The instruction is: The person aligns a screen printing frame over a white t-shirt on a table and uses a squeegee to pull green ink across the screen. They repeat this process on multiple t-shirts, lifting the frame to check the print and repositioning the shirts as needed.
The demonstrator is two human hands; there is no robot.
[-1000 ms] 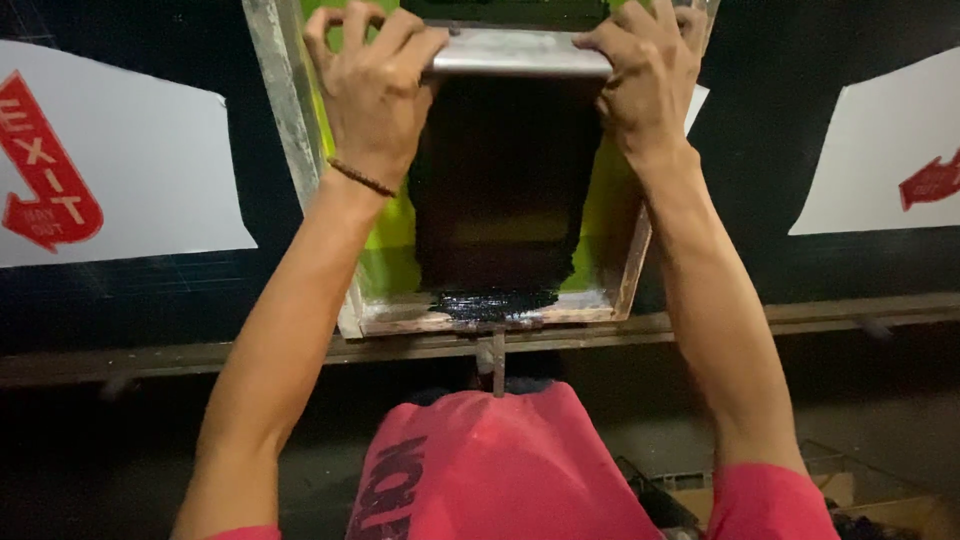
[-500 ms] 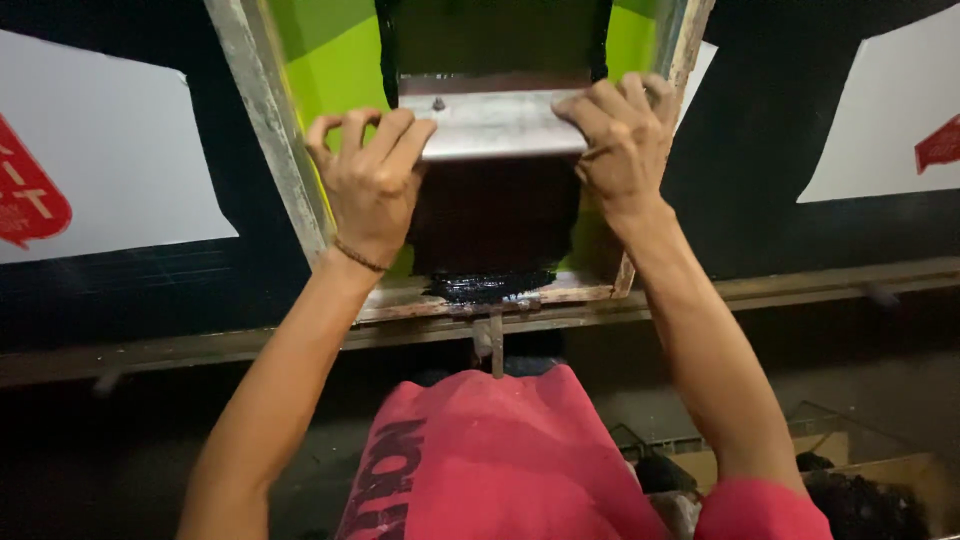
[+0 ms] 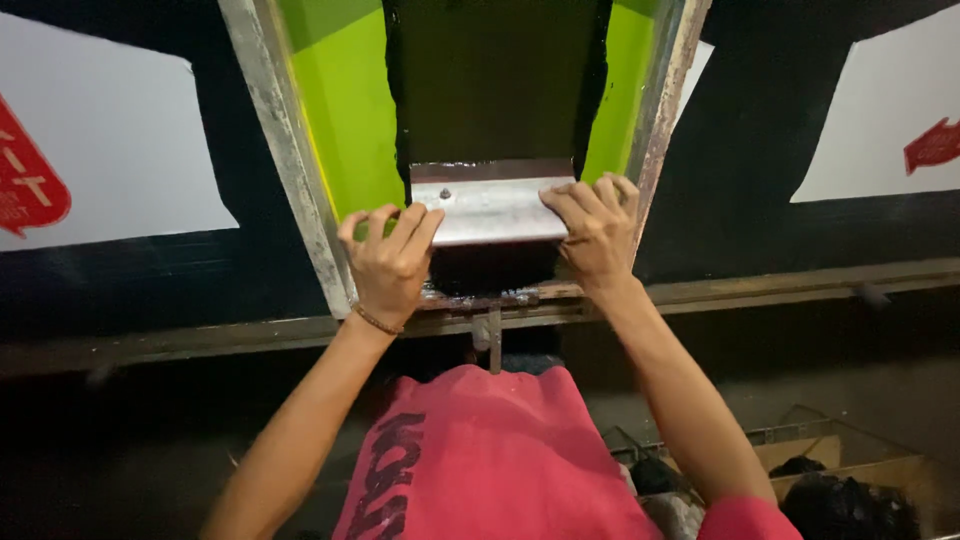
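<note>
Squeegee with flat silvery metal handle (image 3: 492,208) sits low in green-masked printing screen with worn grey frame (image 3: 268,130), just above frame's near rail. Left hand (image 3: 388,262) clenched on its left end, right hand (image 3: 597,232) on right end. White printed sheets (image 3: 120,140) flank frame on black table (image 3: 760,140).

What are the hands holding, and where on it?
Both left hand and right hand grip the silvery metal squeegee bar, one at each end.
</note>
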